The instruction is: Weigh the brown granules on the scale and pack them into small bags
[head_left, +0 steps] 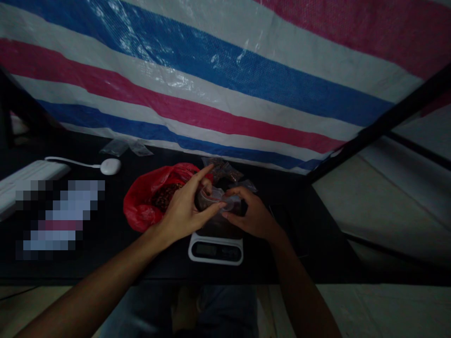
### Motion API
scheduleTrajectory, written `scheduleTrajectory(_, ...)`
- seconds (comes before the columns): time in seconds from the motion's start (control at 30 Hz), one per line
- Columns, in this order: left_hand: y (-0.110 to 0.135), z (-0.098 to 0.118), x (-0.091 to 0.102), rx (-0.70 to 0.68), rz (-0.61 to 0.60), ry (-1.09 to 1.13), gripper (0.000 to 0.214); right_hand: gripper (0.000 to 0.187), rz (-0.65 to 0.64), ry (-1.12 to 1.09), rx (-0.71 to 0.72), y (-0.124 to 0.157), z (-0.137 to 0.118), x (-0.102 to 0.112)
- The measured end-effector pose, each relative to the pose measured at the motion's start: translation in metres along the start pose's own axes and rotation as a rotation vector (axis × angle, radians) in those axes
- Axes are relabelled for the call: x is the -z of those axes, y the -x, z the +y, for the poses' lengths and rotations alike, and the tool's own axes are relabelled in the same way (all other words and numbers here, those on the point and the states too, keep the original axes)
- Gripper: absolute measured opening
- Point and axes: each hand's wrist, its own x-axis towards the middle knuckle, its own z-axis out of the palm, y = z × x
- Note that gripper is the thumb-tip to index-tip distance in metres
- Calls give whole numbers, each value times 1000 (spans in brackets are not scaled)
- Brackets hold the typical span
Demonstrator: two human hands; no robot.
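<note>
A small clear plastic bag [230, 203] is held between my two hands, above the rear of a white digital scale [216, 260]. My left hand [186, 204] grips its left side, with the thumb pressed to the bag and the index finger sticking out. On the right side, my right hand [252, 213] pinches the bag between thumb and fingers. Just left of my left hand lies an open red plastic bag [141, 199] containing small dark brown pieces [165, 195], partly hidden by that hand. The clear bag's contents are hard to make out in the dim light.
Behind my hands lie clear packets [230, 173] with brown contents. Flat clear bags [118, 146] rest at the back left, near a white round device [110, 166] on a cable and a white power strip [31, 180]. A striped plastic sheet [211, 84] borders the black table [158, 263].
</note>
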Motion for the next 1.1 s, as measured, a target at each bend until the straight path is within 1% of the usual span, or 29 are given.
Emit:
scheduleTrajectory(0.07, 0, -1, -1, -10, 58, -47, 81, 42, 5, 15, 18, 1, -1, 1)
scheduleTrajectory(0.13, 1, -1, -2, -4, 84, -79, 82, 42, 41, -40, 75, 0, -5, 1)
scheduleTrajectory(0.2, 2, -2, -5, -4, 66, -100, 86, 33, 107, -116, 140, -1, -11, 0)
scheduleTrajectory(0.27, 4, -2, -9, -16, 19, -112, 89, 21, 176, -148, 181, -3, -19, -4)
scheduleTrajectory(0.37, 6, 0, -12, -43, -35, -100, 91, 2, 246, -147, 175, -5, -25, -11)
scheduleTrajectory(0.47, 6, 6, -9, -63, -52, 8, 93, 5, 298, -211, 160, -5, -24, -13)
scheduleTrajectory(0.5, 5, 9, -6, -52, -60, 79, 88, 5, 314, -244, 157, -4, -23, -13)
scheduleTrajectory(0.53, 4, 11, -3, -26, -76, 160, 79, 5, 329, -274, 150, -3, -21, -12)
scheduleTrajectory(0.63, -3, 16, 7, 100, -107, 350, 38, 10, 358, -312, 113, -2, -18, -9)
scheduleTrajectory(0.67, -5, 18, 11, 136, -101, 375, 31, 11, 365, -311, 106, -2, -18, -8)
scheduleTrajectory(0.77, -12, 22, 17, 171, -65, 381, 27, 11, 388, -297, 108, -2, -19, -7)
scheduleTrajectory(0.87, -15, 24, 19, 181, -34, 361, 24, 8, 422, -304, 121, -2, -20, -8)
scheduleTrajectory(0.93, -15, 23, 20, 215, -14, 361, 26, 6, 438, -314, 130, -2, -20, -9)
scheduleTrajectory(1.03, -15, 21, 23, 277, -59, 386, 30, 5, 442, -302, 143, -1, -19, -12)
scheduleTrajectory(1.1, -15, 20, 27, 294, -99, 395, 30, 4, 450, -296, 151, -1, -18, -13)
